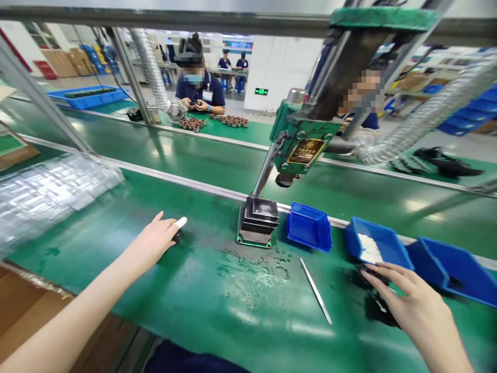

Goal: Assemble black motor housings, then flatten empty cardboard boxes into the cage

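My left hand is over the left part of the green bench, a white cover on one fingertip. Its fingers are closed on a small black part, mostly hidden under them. At the right, my right hand pinches a black part in front of a blue bin with white pieces. Just below that hand lie more black parts, blurred and partly covered. Metal tweezers rest on the bench between my hands.
A green press stands over its black metal base at the bench's middle. Beside it are a shallow blue tray and another blue bin. Clear plastic trays lie left. Across the bench, a person handles small parts.
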Demonstrator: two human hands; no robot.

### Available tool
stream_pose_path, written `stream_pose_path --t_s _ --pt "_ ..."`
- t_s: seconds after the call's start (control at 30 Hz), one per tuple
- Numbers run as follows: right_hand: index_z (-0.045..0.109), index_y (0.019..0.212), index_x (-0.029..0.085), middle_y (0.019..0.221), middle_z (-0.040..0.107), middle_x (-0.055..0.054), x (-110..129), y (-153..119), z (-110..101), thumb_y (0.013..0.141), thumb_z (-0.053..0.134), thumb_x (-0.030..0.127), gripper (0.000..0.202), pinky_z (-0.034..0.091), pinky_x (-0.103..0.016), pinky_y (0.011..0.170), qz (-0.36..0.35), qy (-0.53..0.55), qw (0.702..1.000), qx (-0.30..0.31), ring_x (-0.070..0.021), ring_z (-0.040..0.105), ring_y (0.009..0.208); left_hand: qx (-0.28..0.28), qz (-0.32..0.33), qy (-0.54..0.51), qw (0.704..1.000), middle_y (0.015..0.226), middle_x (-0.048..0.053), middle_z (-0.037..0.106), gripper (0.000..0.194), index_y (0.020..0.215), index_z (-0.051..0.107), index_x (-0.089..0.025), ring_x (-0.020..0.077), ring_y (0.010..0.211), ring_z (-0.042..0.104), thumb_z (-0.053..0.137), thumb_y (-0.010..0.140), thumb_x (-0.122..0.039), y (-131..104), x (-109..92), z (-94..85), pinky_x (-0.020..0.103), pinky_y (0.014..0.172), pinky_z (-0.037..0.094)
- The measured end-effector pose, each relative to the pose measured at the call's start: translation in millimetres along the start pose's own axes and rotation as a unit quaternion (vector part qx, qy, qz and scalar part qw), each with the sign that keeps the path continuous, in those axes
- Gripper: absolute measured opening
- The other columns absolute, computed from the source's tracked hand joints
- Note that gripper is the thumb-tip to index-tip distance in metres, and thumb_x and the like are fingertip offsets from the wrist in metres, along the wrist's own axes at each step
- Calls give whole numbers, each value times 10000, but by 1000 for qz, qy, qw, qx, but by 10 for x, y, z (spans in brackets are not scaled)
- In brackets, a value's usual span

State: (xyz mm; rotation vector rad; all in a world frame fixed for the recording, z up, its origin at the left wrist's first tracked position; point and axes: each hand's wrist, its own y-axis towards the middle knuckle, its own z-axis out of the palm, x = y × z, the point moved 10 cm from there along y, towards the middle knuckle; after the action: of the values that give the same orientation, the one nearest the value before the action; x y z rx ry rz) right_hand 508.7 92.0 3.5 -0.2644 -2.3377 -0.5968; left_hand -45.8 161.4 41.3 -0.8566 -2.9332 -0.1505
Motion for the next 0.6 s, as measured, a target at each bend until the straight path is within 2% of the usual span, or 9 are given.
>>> stream_pose_path --t_s 0.07,0.13,0.2,0.27,0.37,0.4,0.47,0.53,0.6 --pt "764 849 315 1089 695 -86 105 -92 -102 699 730 584 310 406 -538 1062 65 84 994 -25 -337 616 1104 7 23 -53 998 1195 172 643 517 1400 443 -99 306 1084 624 589 912 -186 84 -152 50 555 1023 485" --pt "758 891 302 1220 662 -71 199 -243 -31 690 792 503 287 412 -508 1081 149 239 959 -32 -303 583 1187 7 53 -135 989 1256 146 612 583 1450 386 -172 297 1150 586 609 919 -258 182 -495 113 487 989 521" --pt "754 908 278 1303 627 -61 367 -403 272 684 821 472 304 457 -468 1047 223 389 894 9 -275 587 1187 14 86 -230 969 1318 115 579 629 1490 316 -245 272 1221 549 601 932 -295 275 -943 204 465 1037 495" --pt "753 941 264 1263 650 -58 606 -543 677 716 819 445 296 479 -410 1031 275 491 823 81 -241 597 1176 32 105 -321 941 1353 86 559 687 1516 244 -303 243 1266 528 606 933 -308 355 -1371 317 446 1075 474" --pt "744 963 251 1164 688 -44 938 -694 1173 775 796 405 249 491 -358 1011 317 587 727 161 -210 626 1137 49 109 -431 894 1368 48 555 719 1506 232 -363 216 1285 530 638 916 -301 442 -1810 464 425 1092 473" --pt "741 972 249 1146 693 -42 1021 -731 1288 788 789 395 240 494 -342 999 326 604 705 178 -206 634 1126 49 103 -459 881 1363 39 560 726 1500 241 -376 212 1282 538 651 907 -300 459 -1882 504 426 1098 471" --pt "733 989 246 1133 694 -45 1155 -784 1450 812 772 380 226 496 -322 975 333 620 680 207 -203 640 1115 41 76 -514 853 1347 32 574 750 1499 251 -383 209 1264 560 678 888 -299 471 -1923 579 429 1105 473" --pt "726 983 249 1143 687 -42 1263 -807 1542 833 755 364 191 491 -312 964 322 617 681 228 -192 638 1099 36 40 -568 822 1328 36 585 788 1509 239 -374 204 1239 585 699 873 -301 453 -1890 659 418 1100 486" --pt "722 954 254 1161 672 -29 1352 -804 1589 843 749 343 145 479 -289 957 292 598 707 240 -165 622 1082 30 17 -607 794 1315 42 591 827 1523 215 -363 199 1230 596 711 864 -300 418 -1857 712 407 1102 489"
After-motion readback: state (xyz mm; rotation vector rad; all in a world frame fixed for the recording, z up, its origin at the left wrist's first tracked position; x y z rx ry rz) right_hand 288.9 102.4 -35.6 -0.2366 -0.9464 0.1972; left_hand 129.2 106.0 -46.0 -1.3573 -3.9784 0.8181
